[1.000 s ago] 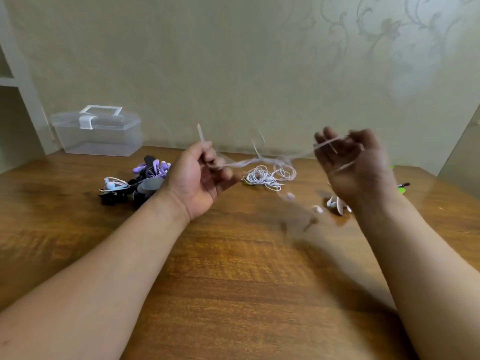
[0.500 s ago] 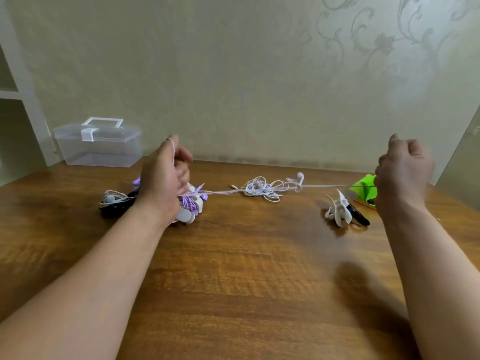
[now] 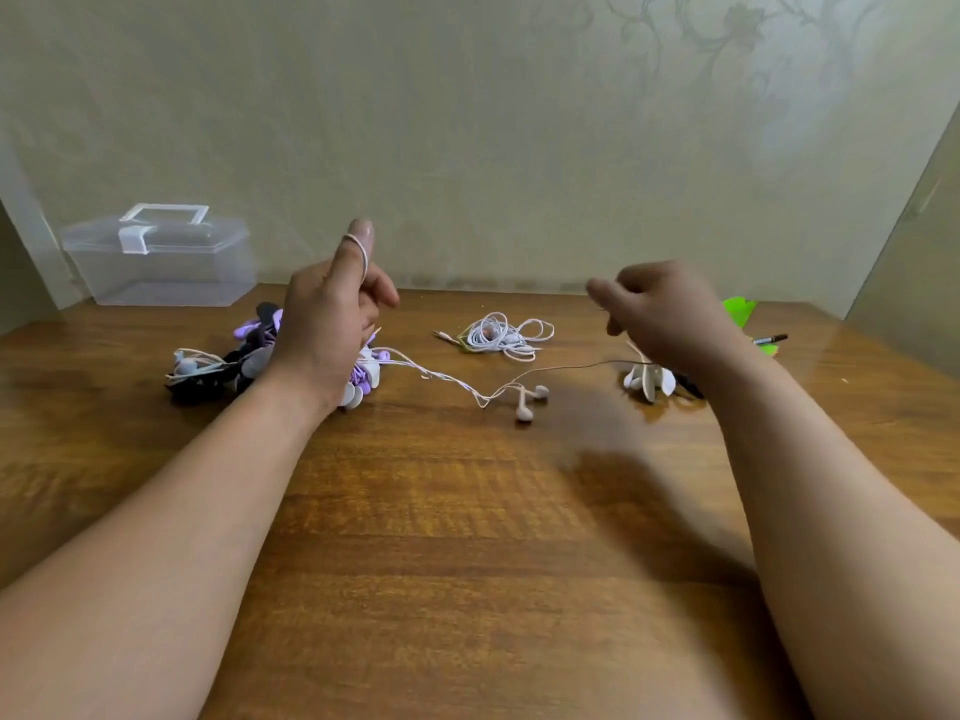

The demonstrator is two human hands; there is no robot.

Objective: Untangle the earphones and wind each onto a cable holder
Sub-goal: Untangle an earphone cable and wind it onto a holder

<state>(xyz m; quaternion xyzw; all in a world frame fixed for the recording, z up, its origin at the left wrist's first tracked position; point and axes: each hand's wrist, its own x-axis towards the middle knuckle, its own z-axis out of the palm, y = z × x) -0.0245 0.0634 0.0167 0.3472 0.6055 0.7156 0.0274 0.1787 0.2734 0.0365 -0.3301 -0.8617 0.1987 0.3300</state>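
A white earphone cable (image 3: 457, 380) sags across the wooden table between my hands, its two earbuds (image 3: 530, 402) lying on the wood. My left hand (image 3: 332, 324) is raised with the cable looped round its upright finger and the other fingers curled. My right hand (image 3: 660, 314) hovers with fingers curled, pinching the cable's other end. A second white earphone (image 3: 501, 335) lies coiled at the back centre. White cable holders (image 3: 649, 379) sit under my right hand.
A pile of purple, black and white holders and wound earphones (image 3: 228, 361) lies behind my left hand. A clear plastic box (image 3: 161, 262) stands at the back left. A green object (image 3: 740, 310) and a black pen (image 3: 771, 338) lie at the right.
The cable was stretched taut between my hands; my right hand has moved inward to the left, so the cable hangs slack and the earbuds rest on the table.
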